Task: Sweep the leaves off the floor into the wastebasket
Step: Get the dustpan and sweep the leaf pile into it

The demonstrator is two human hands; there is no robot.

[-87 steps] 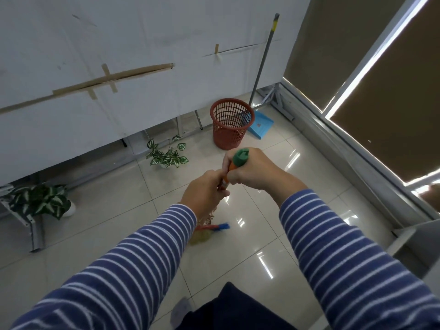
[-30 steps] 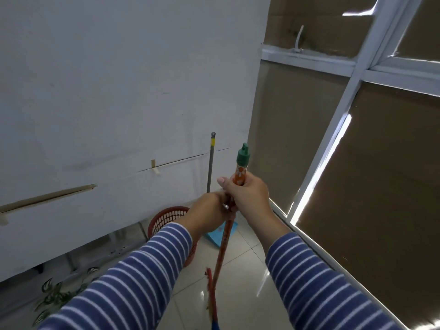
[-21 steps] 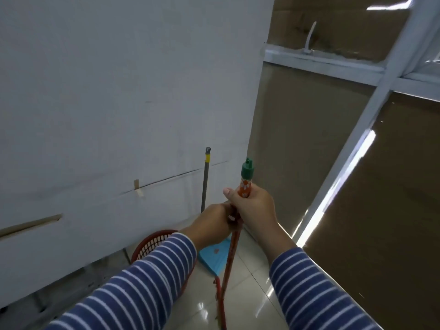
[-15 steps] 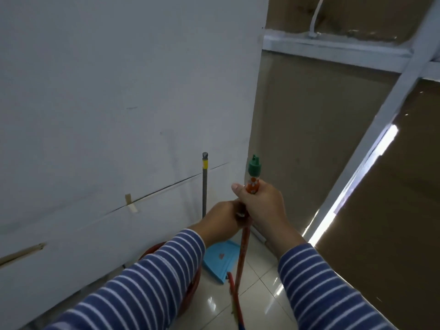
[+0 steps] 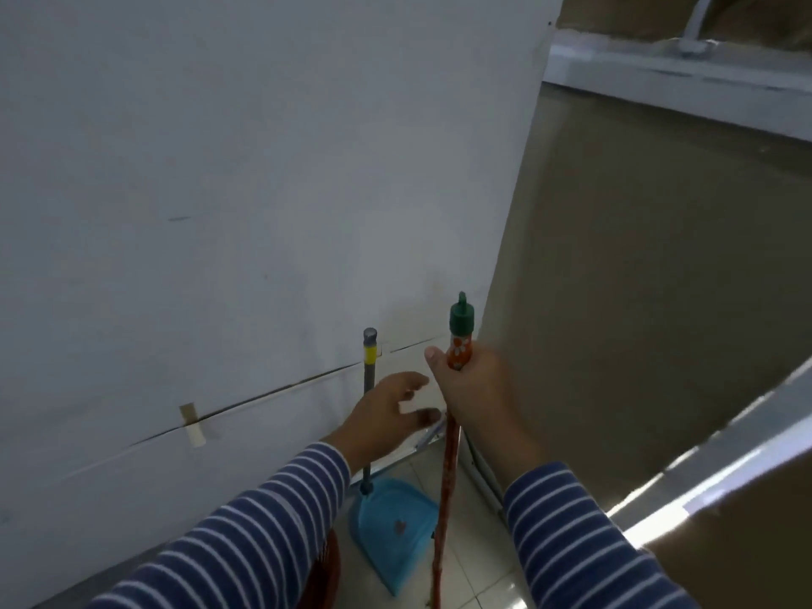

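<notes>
Change since the earlier frames: left hand (image 5: 386,415) has come off the broom handle (image 5: 448,437), fingers now spread, in front of the grey dustpan pole (image 5: 368,367); contact with it cannot be told.

Head view. Right hand (image 5: 472,389): clamped round the upright orange patterned broom handle, just below its green cap (image 5: 461,318). Blue dustpan (image 5: 391,534): on the tiled floor (image 5: 479,547) by the white wall (image 5: 263,169). Red wastebasket (image 5: 328,573): rim only, under the left striped sleeve (image 5: 246,538). Leaves: none visible.
</notes>
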